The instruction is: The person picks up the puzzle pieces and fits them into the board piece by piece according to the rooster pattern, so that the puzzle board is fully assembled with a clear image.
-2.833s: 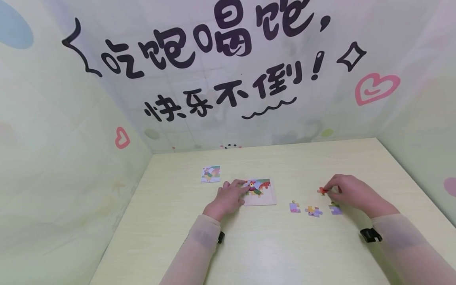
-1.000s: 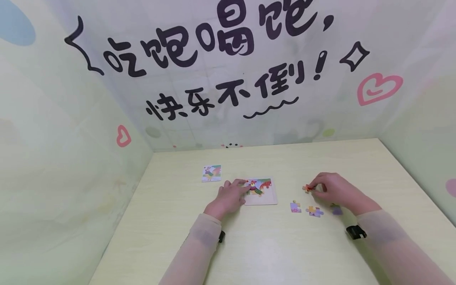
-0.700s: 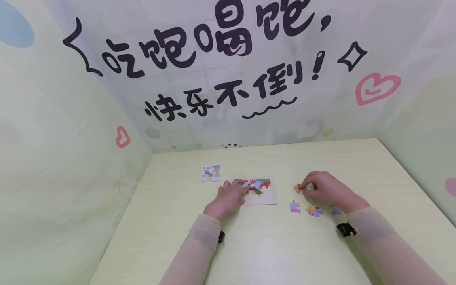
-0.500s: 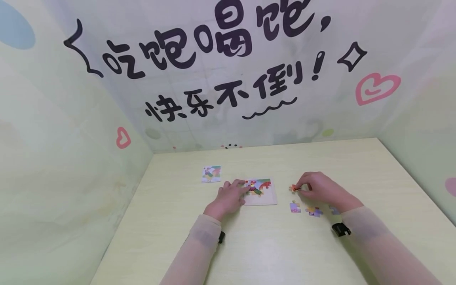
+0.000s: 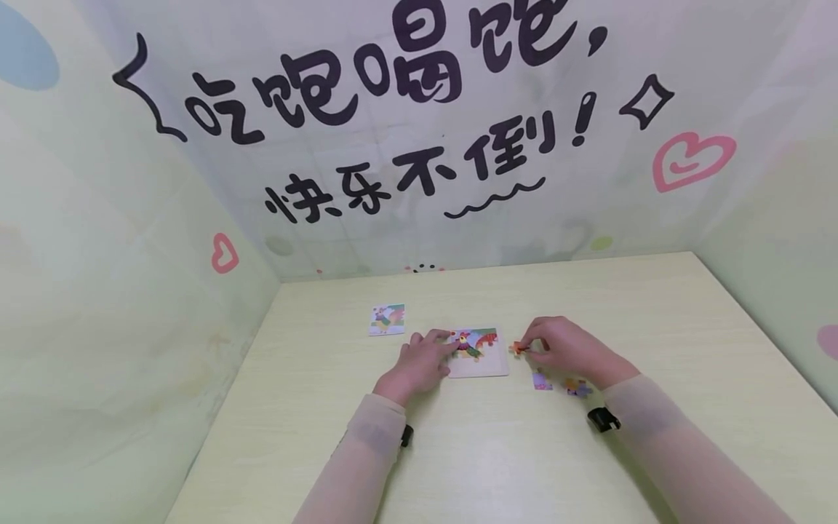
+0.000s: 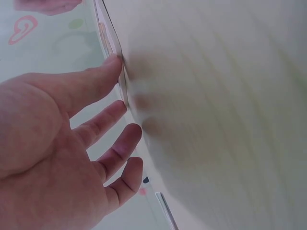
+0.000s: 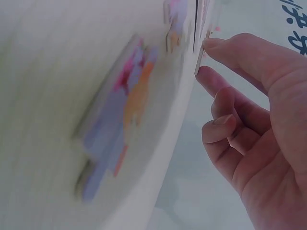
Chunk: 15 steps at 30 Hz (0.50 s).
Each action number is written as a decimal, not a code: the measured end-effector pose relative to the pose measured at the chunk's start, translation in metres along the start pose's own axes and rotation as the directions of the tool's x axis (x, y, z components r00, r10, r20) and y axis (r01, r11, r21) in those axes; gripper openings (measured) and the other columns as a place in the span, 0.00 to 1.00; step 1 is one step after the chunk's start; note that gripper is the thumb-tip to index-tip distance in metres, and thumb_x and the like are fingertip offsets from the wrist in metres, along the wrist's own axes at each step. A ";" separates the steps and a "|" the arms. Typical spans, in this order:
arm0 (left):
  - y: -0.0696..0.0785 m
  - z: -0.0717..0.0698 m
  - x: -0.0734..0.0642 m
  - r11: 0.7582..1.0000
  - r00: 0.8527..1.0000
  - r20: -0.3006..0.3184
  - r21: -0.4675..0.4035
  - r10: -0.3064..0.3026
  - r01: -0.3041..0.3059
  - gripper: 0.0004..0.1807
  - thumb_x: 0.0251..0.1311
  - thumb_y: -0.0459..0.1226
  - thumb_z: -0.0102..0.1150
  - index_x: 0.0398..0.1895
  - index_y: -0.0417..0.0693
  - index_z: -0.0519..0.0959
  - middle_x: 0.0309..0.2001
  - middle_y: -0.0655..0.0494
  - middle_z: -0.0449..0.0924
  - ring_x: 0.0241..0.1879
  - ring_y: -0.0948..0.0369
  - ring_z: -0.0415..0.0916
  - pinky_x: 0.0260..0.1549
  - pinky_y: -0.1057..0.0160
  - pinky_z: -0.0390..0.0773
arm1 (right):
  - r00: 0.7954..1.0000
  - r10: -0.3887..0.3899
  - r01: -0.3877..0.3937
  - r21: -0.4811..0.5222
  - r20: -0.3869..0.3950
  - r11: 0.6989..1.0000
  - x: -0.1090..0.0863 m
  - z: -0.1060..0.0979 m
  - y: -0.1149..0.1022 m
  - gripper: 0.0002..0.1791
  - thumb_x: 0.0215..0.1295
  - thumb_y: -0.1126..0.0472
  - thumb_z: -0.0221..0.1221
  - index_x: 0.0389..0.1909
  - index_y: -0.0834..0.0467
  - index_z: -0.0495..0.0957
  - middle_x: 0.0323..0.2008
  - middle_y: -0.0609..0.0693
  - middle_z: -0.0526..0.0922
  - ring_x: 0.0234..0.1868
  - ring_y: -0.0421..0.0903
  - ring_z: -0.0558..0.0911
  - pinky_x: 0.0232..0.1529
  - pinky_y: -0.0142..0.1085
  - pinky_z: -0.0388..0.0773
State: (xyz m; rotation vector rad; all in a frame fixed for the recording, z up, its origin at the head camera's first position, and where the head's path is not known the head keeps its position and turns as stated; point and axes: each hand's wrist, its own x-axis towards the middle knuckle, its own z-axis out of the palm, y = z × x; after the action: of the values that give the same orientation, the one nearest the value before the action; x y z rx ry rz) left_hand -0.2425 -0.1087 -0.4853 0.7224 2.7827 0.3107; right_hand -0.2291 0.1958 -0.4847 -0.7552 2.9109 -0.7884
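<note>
My right hand (image 5: 564,345) pinches an orange-red jigsaw piece (image 5: 516,348) between thumb and forefinger, just right of the puzzle board (image 5: 481,370). In the right wrist view the held piece (image 7: 201,58) appears edge-on, clear of the tabletop. Pieces forming a rooster picture fill the upper part of the board; its lower part is bare and pale. My left hand (image 5: 422,362) rests at the board's left side, forefinger over the picture and thumb against the edge. Two loose pieces lie below my right hand: a purple one (image 5: 542,380) and a yellow-purple one (image 5: 577,388).
A small square card (image 5: 387,320) with the rooster picture lies behind and left of the board on the pale wooden table (image 5: 458,466). Printed fabric walls (image 5: 393,240) enclose the back and both sides. Another loose piece seen earlier is hidden under my right forearm.
From the right, my right hand has carried the orange-red piece leftward across the table to beside the board. My left hand and the board have stayed in place.
</note>
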 end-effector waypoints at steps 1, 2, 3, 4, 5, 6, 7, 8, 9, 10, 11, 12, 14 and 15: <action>0.000 0.000 0.000 1.000 1.000 -0.002 -0.004 0.002 -0.002 0.31 0.71 0.40 0.61 0.76 0.63 0.69 0.80 0.60 0.59 0.63 0.50 0.63 0.57 0.49 0.68 | 1.000 -0.011 0.011 -0.005 -0.001 1.000 0.001 0.001 -0.001 0.07 0.61 0.65 0.70 0.39 0.52 0.91 0.40 0.44 0.87 0.29 0.36 0.75 0.36 0.32 0.77; 0.001 0.000 0.000 1.000 1.000 -0.004 -0.008 0.004 -0.004 0.31 0.71 0.40 0.61 0.76 0.63 0.69 0.80 0.60 0.60 0.63 0.50 0.63 0.56 0.50 0.68 | 1.000 -0.023 0.023 -0.011 -0.001 1.000 0.003 0.001 -0.002 0.07 0.62 0.65 0.70 0.39 0.52 0.91 0.40 0.44 0.87 0.30 0.36 0.75 0.37 0.32 0.78; 0.001 -0.001 0.000 1.000 1.000 -0.006 -0.009 0.004 -0.004 0.31 0.71 0.40 0.61 0.76 0.63 0.69 0.80 0.60 0.60 0.63 0.49 0.64 0.56 0.50 0.68 | 0.999 -0.037 0.037 -0.015 0.000 0.999 0.004 0.002 -0.004 0.07 0.62 0.65 0.70 0.39 0.52 0.91 0.40 0.44 0.87 0.30 0.36 0.76 0.37 0.32 0.78; 0.002 -0.001 -0.001 1.000 1.000 -0.007 -0.010 0.004 -0.004 0.31 0.71 0.40 0.61 0.76 0.63 0.69 0.80 0.59 0.60 0.63 0.49 0.64 0.56 0.50 0.68 | 0.999 -0.045 0.045 -0.019 0.002 0.999 0.006 0.002 -0.006 0.07 0.62 0.65 0.71 0.39 0.52 0.91 0.40 0.44 0.87 0.31 0.36 0.77 0.38 0.33 0.80; 0.002 -0.002 -0.001 1.000 1.000 -0.009 -0.012 0.005 -0.005 0.31 0.71 0.40 0.62 0.76 0.62 0.70 0.80 0.59 0.60 0.63 0.49 0.64 0.56 0.49 0.68 | 0.999 -0.052 0.052 -0.024 0.004 0.998 0.007 0.003 -0.007 0.07 0.62 0.65 0.71 0.39 0.51 0.91 0.41 0.44 0.87 0.33 0.37 0.79 0.40 0.34 0.81; 0.002 -0.002 -0.001 1.000 1.000 -0.009 -0.012 0.004 -0.004 0.31 0.71 0.40 0.62 0.76 0.62 0.70 0.80 0.59 0.60 0.64 0.49 0.64 0.57 0.49 0.69 | 0.998 -0.065 0.065 -0.033 0.006 0.997 0.008 0.003 -0.008 0.07 0.62 0.65 0.70 0.39 0.51 0.91 0.41 0.44 0.87 0.34 0.38 0.80 0.41 0.36 0.81; 0.002 -0.002 -0.002 1.000 1.000 -0.010 -0.012 0.004 -0.004 0.31 0.71 0.40 0.62 0.76 0.62 0.70 0.80 0.58 0.60 0.64 0.49 0.64 0.58 0.48 0.69 | 0.997 -0.075 0.076 -0.042 0.007 0.996 0.010 0.004 -0.010 0.07 0.62 0.64 0.70 0.40 0.51 0.91 0.41 0.43 0.87 0.36 0.39 0.82 0.43 0.37 0.82; 0.003 -0.003 -0.002 1.000 1.000 -0.011 -0.012 0.004 -0.004 0.31 0.70 0.40 0.62 0.76 0.61 0.70 0.80 0.58 0.60 0.64 0.48 0.64 0.58 0.47 0.69 | 0.996 -0.085 0.085 -0.050 0.008 0.995 0.011 0.005 -0.011 0.07 0.62 0.64 0.70 0.40 0.51 0.91 0.41 0.44 0.87 0.37 0.41 0.83 0.44 0.39 0.83; 0.003 -0.003 -0.003 1.000 1.000 -0.011 -0.010 0.003 -0.003 0.31 0.70 0.39 0.62 0.76 0.61 0.70 0.80 0.58 0.60 0.64 0.48 0.64 0.58 0.47 0.69 | 0.996 -0.094 0.095 -0.058 0.006 0.994 0.012 0.005 -0.013 0.07 0.62 0.64 0.70 0.39 0.51 0.91 0.41 0.44 0.87 0.38 0.42 0.84 0.44 0.40 0.83; 0.003 -0.003 -0.003 1.000 1.000 -0.010 -0.010 0.003 -0.003 0.31 0.70 0.39 0.62 0.76 0.61 0.70 0.80 0.57 0.60 0.63 0.48 0.64 0.58 0.47 0.70 | 0.995 -0.099 0.100 -0.065 0.006 0.993 0.014 0.006 -0.014 0.07 0.62 0.64 0.70 0.39 0.50 0.91 0.41 0.44 0.87 0.39 0.43 0.84 0.45 0.41 0.83; 0.003 -0.003 -0.003 1.000 1.000 -0.008 -0.007 0.003 -0.003 0.31 0.70 0.39 0.62 0.76 0.61 0.70 0.80 0.57 0.60 0.63 0.48 0.64 0.58 0.47 0.70 | 0.994 -0.110 0.110 -0.071 0.004 0.991 0.015 0.007 -0.015 0.07 0.62 0.64 0.70 0.40 0.51 0.91 0.42 0.44 0.87 0.39 0.44 0.84 0.45 0.42 0.83; 0.003 -0.003 -0.003 1.000 1.000 -0.007 -0.004 0.003 -0.003 0.31 0.70 0.39 0.62 0.76 0.61 0.70 0.80 0.57 0.60 0.63 0.48 0.64 0.58 0.47 0.70 | 0.993 -0.116 0.116 -0.077 0.004 0.990 0.016 0.008 -0.016 0.07 0.62 0.64 0.70 0.40 0.51 0.91 0.42 0.44 0.87 0.40 0.44 0.85 0.46 0.42 0.83; 0.003 -0.003 -0.002 1.000 1.000 -0.007 0.000 0.004 -0.004 0.31 0.70 0.39 0.62 0.76 0.62 0.70 0.80 0.57 0.60 0.63 0.48 0.64 0.57 0.47 0.70 | 0.993 -0.121 0.121 -0.079 0.003 0.989 0.018 0.009 -0.018 0.07 0.63 0.63 0.70 0.40 0.51 0.91 0.42 0.45 0.87 0.40 0.44 0.85 0.46 0.42 0.83; 0.003 -0.002 -0.002 1.000 1.000 -0.007 0.000 0.005 -0.005 0.31 0.70 0.39 0.63 0.76 0.62 0.70 0.80 0.57 0.60 0.63 0.48 0.64 0.57 0.47 0.70 | 0.992 -0.124 0.124 -0.076 0.004 0.989 0.018 0.010 -0.020 0.07 0.63 0.64 0.70 0.40 0.52 0.91 0.41 0.45 0.87 0.40 0.44 0.85 0.47 0.42 0.83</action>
State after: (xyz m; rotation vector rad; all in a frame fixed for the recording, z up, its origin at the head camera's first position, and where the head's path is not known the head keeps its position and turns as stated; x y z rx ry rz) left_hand -0.2399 -0.1076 -0.4820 0.7297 2.7883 0.3152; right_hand -0.2351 0.1680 -0.4818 -0.9504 2.9331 -0.6900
